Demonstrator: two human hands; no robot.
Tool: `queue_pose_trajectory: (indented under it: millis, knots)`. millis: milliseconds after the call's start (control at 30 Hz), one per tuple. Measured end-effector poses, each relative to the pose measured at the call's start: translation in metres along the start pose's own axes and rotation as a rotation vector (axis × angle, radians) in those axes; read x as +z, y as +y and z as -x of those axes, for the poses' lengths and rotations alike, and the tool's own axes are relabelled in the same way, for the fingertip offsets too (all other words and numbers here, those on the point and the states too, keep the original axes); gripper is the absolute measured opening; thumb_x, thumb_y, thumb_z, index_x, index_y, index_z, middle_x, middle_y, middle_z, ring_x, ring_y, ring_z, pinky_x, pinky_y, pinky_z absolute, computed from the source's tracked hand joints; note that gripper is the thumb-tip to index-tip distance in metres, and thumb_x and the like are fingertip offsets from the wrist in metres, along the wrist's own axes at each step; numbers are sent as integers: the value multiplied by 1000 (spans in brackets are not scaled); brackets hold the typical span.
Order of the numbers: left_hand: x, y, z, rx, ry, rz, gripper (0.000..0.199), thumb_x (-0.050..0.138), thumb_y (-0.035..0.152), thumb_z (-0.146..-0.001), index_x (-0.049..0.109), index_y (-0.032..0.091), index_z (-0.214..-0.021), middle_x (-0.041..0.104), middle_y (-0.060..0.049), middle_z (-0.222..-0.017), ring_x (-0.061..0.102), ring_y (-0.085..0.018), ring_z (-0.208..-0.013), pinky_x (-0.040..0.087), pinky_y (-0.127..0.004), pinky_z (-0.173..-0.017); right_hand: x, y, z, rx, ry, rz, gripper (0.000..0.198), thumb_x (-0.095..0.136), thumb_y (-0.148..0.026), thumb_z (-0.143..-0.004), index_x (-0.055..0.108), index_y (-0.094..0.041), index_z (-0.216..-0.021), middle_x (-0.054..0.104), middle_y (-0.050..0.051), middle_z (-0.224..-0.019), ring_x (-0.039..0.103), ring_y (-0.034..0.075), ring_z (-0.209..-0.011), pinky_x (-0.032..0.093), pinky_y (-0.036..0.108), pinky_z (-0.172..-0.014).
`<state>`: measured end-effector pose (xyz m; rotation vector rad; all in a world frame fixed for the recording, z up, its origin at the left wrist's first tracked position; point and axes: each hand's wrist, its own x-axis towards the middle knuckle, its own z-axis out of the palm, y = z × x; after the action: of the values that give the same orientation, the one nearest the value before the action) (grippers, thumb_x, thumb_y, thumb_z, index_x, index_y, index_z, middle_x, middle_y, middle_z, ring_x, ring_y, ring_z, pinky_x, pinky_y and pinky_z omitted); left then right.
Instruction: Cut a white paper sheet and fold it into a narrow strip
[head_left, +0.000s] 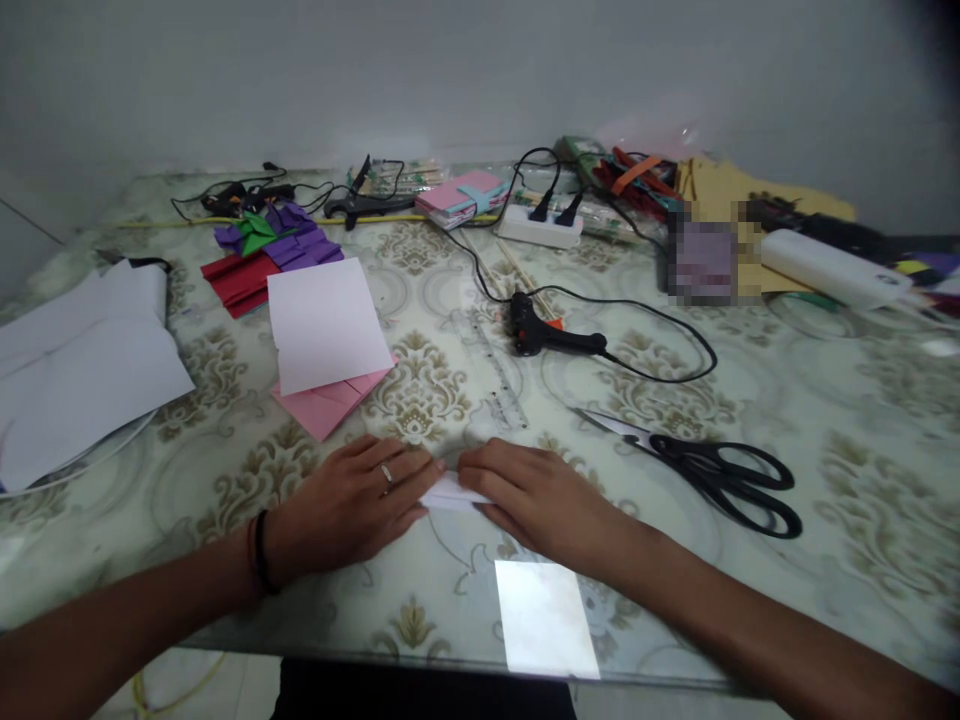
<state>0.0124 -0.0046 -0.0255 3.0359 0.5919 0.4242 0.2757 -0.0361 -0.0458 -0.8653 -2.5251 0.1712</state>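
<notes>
Both hands are on a narrow folded piece of white paper (454,492) close to the table's front edge. My left hand (364,495), with a ring on one finger, grips its left end. On the right end, the fingers of my right hand (525,495) are closed over the paper. Fingers cover much of it, so its full shape is hidden. Beyond the left hand, a white sheet (330,325) lies partly over pink folded paper (334,400). Black-handled scissors (697,465) lie to the right, and a clear ruler (491,370) lies ahead of the hands.
A black glue gun (555,335) trails its cord behind the ruler. White sheets (82,360) spread at far left. Purple folded paper (304,245), a white power strip (540,227) and a white cylinder (832,268) sit farther back. A bright rectangle (546,615), paper or reflection, shows in front.
</notes>
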Motion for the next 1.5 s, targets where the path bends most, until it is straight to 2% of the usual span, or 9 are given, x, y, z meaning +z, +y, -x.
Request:
queue_pose_trajectory:
  millis: [233,400,533,700,967,1133,1267,1367,1500]
  knots:
    - [1,-1,1,-25,40,77,25,58,17,-102,64,14,-126,74,-6,-123,65,-24,-112,54,-39,-93,-1,0,1,-33,-51,77,28,41,-18,-108,61,-17,-129,71,12,-111,63,26,-90,55,37,-70]
    - [3,0,6,-87,52,179,25,63,21,-101,67,20,-125,72,-5,-125,64,-24,-113,54,-42,-96,0,0,6,-5,-65,23,33,50,-39,-107,65,-20,-130,70,12,-113,61,26,-94,55,38,-74]
    - [2,1,6,-177,37,295,26,63,17,-100,71,26,-122,71,-4,-124,64,-22,-112,54,-41,-98,-1,-1,7,9,-38,-22,31,49,-33,-108,67,-18,-129,70,13,-110,61,25,-94,56,38,-77]
    - [0,0,0,-269,-14,345,32,67,13,-96,69,25,-126,71,-5,-117,63,-23,-109,54,-43,-98,0,0,7,78,-12,-127,29,51,-24,-107,65,-16,-130,70,13,-111,63,24,-97,58,37,-81]
    - [-1,-7,1,-176,28,344,27,59,15,-101,68,19,-126,71,-7,-121,64,-22,-113,54,-43,-102,1,6,13,128,28,-207,29,57,-23,-104,65,-17,-130,70,13,-116,64,24,-103,59,41,-88]
    - [-13,-9,-2,-118,-64,208,28,52,12,-104,67,17,-127,74,-7,-124,66,-23,-114,55,-43,-102,0,9,13,138,51,-193,28,56,-21,-104,65,-17,-130,71,13,-115,65,24,-104,61,42,-90]
    - [-17,-8,-4,-102,-97,144,29,54,12,-102,64,16,-130,73,-8,-126,66,-24,-115,56,-44,-101,-3,9,11,113,69,-151,28,54,-19,-104,65,-17,-129,73,12,-114,68,24,-102,62,43,-89]
    - [-19,-9,-5,-117,-107,133,30,54,12,-102,63,14,-131,74,-9,-124,68,-24,-112,56,-43,-99,-10,7,6,170,66,-200,24,57,-21,-103,68,-15,-123,75,13,-108,70,24,-97,63,40,-84]
    - [-21,-15,-8,-195,-127,185,27,57,16,-102,66,18,-127,77,-6,-111,73,-22,-97,59,-36,-86,-20,4,-4,316,7,-344,25,56,-23,-104,69,-17,-125,77,10,-107,74,20,-92,62,33,-84]
